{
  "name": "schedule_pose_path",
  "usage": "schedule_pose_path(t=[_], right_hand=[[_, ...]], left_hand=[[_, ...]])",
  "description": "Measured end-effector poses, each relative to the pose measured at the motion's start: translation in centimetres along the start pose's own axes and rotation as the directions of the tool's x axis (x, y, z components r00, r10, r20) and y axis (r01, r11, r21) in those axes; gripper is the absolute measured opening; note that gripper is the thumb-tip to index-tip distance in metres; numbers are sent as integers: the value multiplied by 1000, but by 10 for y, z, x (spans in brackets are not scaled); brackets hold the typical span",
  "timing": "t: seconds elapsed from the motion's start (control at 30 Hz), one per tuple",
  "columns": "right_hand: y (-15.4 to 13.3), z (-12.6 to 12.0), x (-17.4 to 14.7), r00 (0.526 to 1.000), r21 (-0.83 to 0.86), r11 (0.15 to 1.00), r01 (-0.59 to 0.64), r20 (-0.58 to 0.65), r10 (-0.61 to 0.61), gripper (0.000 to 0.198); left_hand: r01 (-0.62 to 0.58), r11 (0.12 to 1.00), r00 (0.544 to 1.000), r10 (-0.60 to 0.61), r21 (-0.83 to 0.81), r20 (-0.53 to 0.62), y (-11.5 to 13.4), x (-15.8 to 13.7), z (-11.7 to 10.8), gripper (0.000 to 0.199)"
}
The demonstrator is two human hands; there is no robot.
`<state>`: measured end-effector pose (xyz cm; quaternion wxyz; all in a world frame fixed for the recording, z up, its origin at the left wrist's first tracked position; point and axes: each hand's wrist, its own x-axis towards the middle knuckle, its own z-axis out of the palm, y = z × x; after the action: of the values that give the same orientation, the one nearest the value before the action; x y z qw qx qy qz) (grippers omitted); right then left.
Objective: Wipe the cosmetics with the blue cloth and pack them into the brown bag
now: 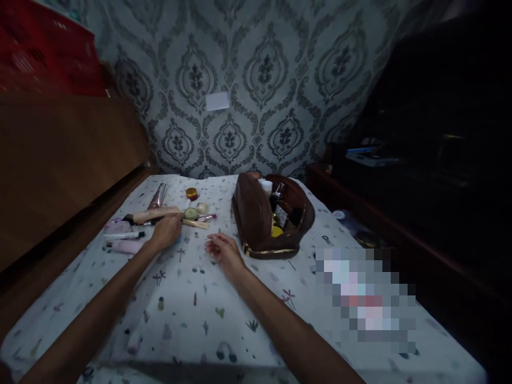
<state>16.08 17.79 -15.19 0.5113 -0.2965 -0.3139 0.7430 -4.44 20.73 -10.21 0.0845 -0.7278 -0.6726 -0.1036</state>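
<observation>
My left hand is lowered over a cluster of cosmetics on the left of the printed cloth. Its fingers look closed, and what they grip is hidden. A thick beige-handled brush and a thin light stick lie against it. Around it are a round green-topped jar, a pink-tipped tube, a lilac tube and a white pen. My right hand hovers with loosely bent fingers, holding nothing, left of a brown makeup bag. The bag stands unzipped with several bottles and jars inside.
A gold-lidded jar and a shiny pinkish tube lie farther back. Right of the bag, a blurred-out patch covers something. Wooden furniture borders the left; a dark bag-like mass borders the right. Patterned wallpaper stands behind.
</observation>
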Motion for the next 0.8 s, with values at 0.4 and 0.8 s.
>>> schedule_pose_path(t=[0.4,0.8], right_hand=[[3,-3,2,1000,20,1000,-11,4,11,38],[8,1,-1,998,-37,999,9,59,-7,51]], left_hand=[[-35,999,994,34,10,105,-5,-16,2,30],[-47,894,993,91,-445,78,20,-29,4,35]])
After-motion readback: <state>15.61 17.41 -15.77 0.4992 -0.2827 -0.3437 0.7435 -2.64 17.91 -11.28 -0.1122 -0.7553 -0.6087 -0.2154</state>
